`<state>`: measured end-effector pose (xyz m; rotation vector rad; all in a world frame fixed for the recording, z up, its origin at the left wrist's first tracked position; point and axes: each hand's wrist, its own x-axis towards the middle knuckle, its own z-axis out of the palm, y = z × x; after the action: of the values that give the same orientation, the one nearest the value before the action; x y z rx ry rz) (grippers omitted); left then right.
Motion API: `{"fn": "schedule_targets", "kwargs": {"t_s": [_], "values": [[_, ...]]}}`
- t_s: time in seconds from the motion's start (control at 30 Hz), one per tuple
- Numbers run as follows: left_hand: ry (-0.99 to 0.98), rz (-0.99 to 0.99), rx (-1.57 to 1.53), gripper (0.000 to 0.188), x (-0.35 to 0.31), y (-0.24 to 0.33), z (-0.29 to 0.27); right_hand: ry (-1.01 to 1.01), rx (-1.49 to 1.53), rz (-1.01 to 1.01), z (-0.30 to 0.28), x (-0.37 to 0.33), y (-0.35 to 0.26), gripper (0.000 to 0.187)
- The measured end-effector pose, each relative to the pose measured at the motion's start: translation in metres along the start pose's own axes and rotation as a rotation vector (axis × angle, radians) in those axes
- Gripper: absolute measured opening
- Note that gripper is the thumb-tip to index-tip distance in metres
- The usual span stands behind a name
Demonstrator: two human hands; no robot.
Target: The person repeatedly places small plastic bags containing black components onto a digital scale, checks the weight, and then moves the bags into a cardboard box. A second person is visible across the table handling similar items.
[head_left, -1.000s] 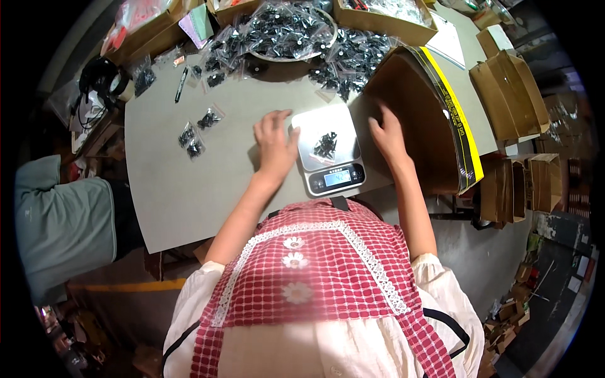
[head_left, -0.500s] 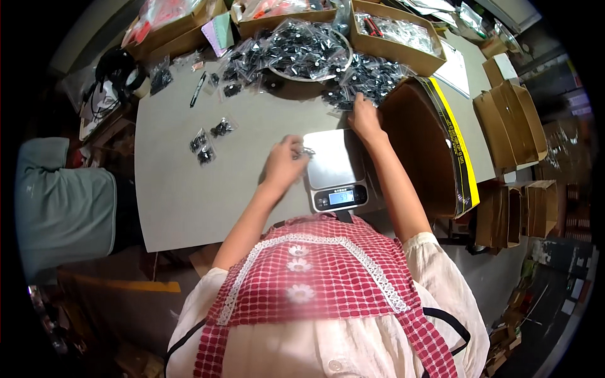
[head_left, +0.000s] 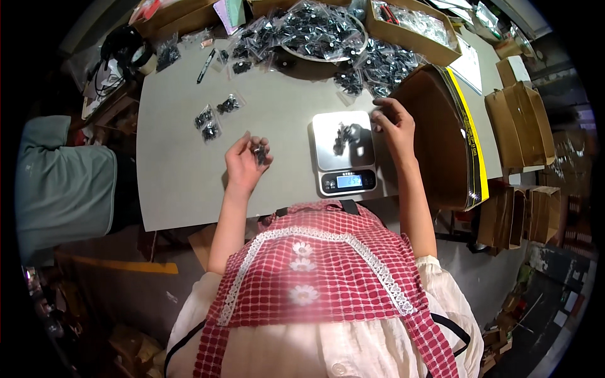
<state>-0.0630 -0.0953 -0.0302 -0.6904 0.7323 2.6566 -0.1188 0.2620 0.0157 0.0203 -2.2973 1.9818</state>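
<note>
My left hand (head_left: 244, 169) is raised over the table, palm up, its fingers curled round a small clear bag of black parts (head_left: 259, 153). To its right stands a digital kitchen scale (head_left: 324, 159) with a silver pan and a lit display. Another small bag of black parts (head_left: 341, 140), partly blurred, is at the middle of the pan. Just off the pan's right edge, my right hand (head_left: 398, 133) has its thumb and fingers apart, with nothing in them. Several similar small bags (head_left: 208, 130) lie to the left of my left hand.
A heap of bagged black parts (head_left: 315, 28) fills a round tray and spills over the back. An open cardboard box (head_left: 435, 138) stands right of my right hand. A marker pen (head_left: 206, 66) lies back left. At far left, a person in a grey-green top (head_left: 69, 176) is beside the table.
My right hand has come back from the heap to the scale's right side. A bag is now on the formerly bare pan. My left hand has moved left, away from the scale.
</note>
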Motion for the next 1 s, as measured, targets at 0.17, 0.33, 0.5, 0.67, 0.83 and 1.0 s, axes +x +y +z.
{"fn": "schedule_targets", "kwargs": {"t_s": [0.17,0.33,0.5,0.67,0.83,1.0], "values": [[-0.101,-0.054,0.304,0.027,0.031,-0.012,-0.006,0.093,0.021,0.115,-0.028,-0.003,0.044,0.024],[0.015,0.24,0.914,0.022,0.02,-0.03,0.065,0.135,-0.148,0.036,-0.023,0.0,0.052,0.029],[-0.156,0.445,1.03,0.028,0.046,-0.048,0.077,-0.016,-0.317,-0.006,-0.006,0.04,0.057,0.043],[-0.118,0.567,1.135,0.04,0.054,-0.049,0.086,-0.011,-0.561,0.053,0.015,0.091,0.072,0.057],[-0.028,0.618,1.197,0.04,0.05,-0.043,0.081,-0.089,-0.877,0.104,0.03,0.121,0.068,0.066],[0.001,0.653,1.23,0.034,0.056,-0.044,0.07,-0.093,-1.024,0.108,0.032,0.137,0.076,0.049]]}}
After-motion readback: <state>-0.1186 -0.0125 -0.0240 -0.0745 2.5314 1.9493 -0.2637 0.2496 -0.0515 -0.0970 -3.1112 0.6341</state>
